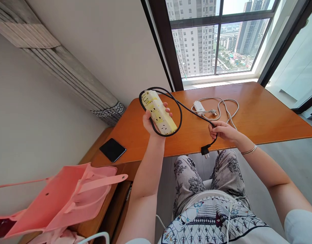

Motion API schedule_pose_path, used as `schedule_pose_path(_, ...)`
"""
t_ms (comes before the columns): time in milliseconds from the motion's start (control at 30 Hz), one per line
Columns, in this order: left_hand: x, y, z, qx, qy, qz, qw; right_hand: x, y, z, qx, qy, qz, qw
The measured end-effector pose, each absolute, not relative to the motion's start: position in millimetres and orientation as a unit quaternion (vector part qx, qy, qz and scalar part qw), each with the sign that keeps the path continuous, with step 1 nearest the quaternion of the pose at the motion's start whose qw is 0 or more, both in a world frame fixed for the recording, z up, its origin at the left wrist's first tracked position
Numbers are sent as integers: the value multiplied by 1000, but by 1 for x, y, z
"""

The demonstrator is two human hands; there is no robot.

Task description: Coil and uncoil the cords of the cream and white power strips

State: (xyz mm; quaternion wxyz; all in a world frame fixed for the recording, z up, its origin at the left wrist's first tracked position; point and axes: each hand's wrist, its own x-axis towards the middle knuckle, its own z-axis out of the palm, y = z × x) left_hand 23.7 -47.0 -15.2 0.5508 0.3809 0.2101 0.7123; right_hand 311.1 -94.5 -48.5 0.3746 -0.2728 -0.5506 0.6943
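Observation:
A yellowed power strip [159, 115] with several sockets is gripped in my left hand [149, 123], tilted with its socket face up above the table. Its black cable [180, 110] loops around the strip and runs right to my right hand [222, 130], whose fingers pinch it near the plug end. The black plug [205, 150] hangs below that hand at the table's front edge, prongs pointing down. Behind, a white power strip [199, 107] lies on the table, with its white cable [225, 101] coiled loosely to the right and its plug [213, 112] beside it.
The brown wooden table [267, 112] stands against the window [217, 44]. A black phone or tablet [112, 149] lies at its left end. An open pink bag [62, 196] is at the lower left. A gathered grey curtain [77, 78] hangs at the left wall.

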Motion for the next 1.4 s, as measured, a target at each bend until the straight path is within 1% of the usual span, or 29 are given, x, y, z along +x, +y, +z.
schedule_pose_path(133, 26, -50, -20, 389, 221, 700, 557, 316, -97, -49, -276, -525, 704, 390)
schedule_pose_path(300, 38, -61, -26, 426, 229, 619, 619, 313, -90, -36, -265, -565, 672, 398)
schedule_pose_path(400, 50, -69, -29, 476, 223, 540, 658, 305, -82, -25, -293, -603, 613, 418)
schedule_pose_path(533, 67, -77, -39, 526, 211, 439, 697, 293, -75, -15, -338, -650, 484, 479)
schedule_pose_path(600, 72, -77, -46, 524, 210, 416, 713, 290, -74, -13, -351, -665, 426, 503)
schedule_pose_path(667, 74, -75, -52, 512, 214, 412, 722, 290, -75, -12, -358, -679, 388, 510)
schedule_pose_path(733, 73, -73, -56, 508, 217, 405, 729, 290, -77, -10, -361, -689, 363, 513)
schedule_pose_path(833, 71, -74, -58, 521, 209, 353, 749, 290, -76, -7, -369, -693, 335, 521)
schedule_pose_path(933, 73, -80, -59, 525, 187, 322, 765, 289, -72, -6, -378, -690, 324, 526)
schedule_pose_path(1033, 76, -86, -61, 511, 170, 335, 773, 288, -68, -7, -378, -684, 329, 529)
schedule_pose_path(1133, 78, -91, -62, 498, 169, 335, 782, 287, -67, -12, -379, -689, 343, 514)
schedule_pose_path(1267, 78, -95, -62, 494, 173, 337, 783, 289, -70, -18, -390, -694, 332, 505)
schedule_pose_path(1333, 78, -96, -63, 493, 174, 341, 781, 291, -71, -20, -386, -687, 362, 497)
schedule_pose_path(1400, 77, -97, -66, 492, 176, 344, 780, 292, -72, -22, -372, -673, 422, 480)
